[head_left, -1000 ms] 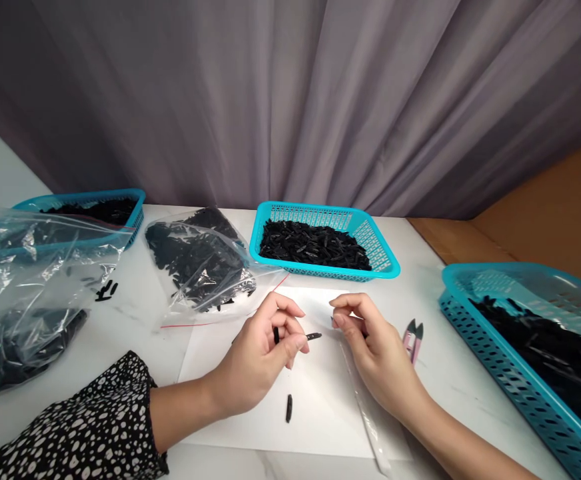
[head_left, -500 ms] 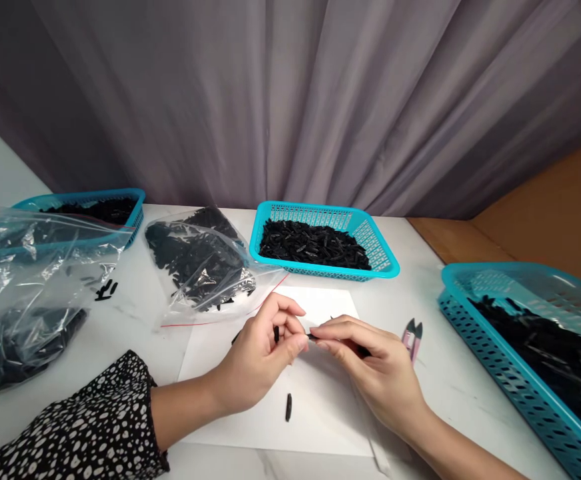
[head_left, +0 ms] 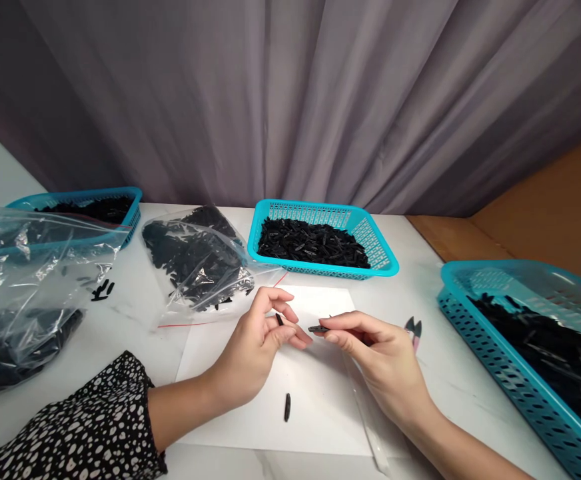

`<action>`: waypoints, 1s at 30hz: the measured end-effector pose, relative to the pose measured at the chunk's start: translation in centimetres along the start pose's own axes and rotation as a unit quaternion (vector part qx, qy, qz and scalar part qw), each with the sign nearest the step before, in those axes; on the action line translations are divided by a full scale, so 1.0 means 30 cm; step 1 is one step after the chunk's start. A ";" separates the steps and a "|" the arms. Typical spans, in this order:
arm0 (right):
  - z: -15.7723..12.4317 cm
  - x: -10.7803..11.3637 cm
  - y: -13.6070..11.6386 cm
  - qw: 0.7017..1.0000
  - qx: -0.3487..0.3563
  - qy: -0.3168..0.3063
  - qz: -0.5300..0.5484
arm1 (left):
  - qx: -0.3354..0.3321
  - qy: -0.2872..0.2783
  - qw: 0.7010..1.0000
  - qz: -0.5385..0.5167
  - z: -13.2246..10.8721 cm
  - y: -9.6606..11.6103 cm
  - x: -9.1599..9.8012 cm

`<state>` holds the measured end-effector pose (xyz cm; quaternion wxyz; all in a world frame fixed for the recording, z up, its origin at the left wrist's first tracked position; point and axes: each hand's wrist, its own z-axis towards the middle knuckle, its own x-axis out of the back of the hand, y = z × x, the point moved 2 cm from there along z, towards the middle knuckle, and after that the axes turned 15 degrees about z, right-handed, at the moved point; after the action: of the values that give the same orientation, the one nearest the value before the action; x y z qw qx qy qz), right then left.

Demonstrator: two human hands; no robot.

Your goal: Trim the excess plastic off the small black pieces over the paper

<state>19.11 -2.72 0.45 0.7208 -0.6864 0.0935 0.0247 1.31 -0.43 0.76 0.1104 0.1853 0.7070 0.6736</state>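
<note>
1. The left hand is facing the right hand with its fingers half curled; a black stick is sitting among them, though how firmly it is being held I cannot tell.
2. The right hand is pinching a dark strip between thumb and forefinger, its free end pointing towards the left hand and standing apart from those fingers.
3. Both hands are hovering over a sheet of white paper on the table, where a loose piece is lying nearer the person.
4. The step in hand seems to be handling these small pieces singly; any next move is calling for a light, exact fingertip pinch, with the left fingers staying curled around their stick.
5. Beyond the paper, a blue basket is holding a heap of similar pieces, and a clear bag is lying to its left.
6. Pink scissors are lying just behind the right hand, partly hidden.
</note>
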 end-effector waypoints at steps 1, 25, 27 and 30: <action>-0.001 -0.001 0.005 1.000 -0.002 -0.001 0.004 | 0.008 0.002 1.000 -0.013 0.001 0.005 -0.001; 0.130 0.323 -0.272 0.739 0.064 0.133 -0.657 | 0.026 -0.061 0.997 0.026 0.006 -0.009 0.001; 0.106 0.205 -0.215 0.853 0.102 0.019 -0.511 | 0.028 -0.068 0.997 0.008 0.008 -0.008 0.001; 0.055 0.039 -0.123 0.937 0.111 -0.120 -0.308 | 0.033 -0.075 0.997 0.003 0.007 -0.003 0.002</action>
<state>21.05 -1.41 3.96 0.7704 -0.5894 -0.2073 -0.1270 1.31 -0.23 0.66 0.1548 0.2411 0.7182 0.6341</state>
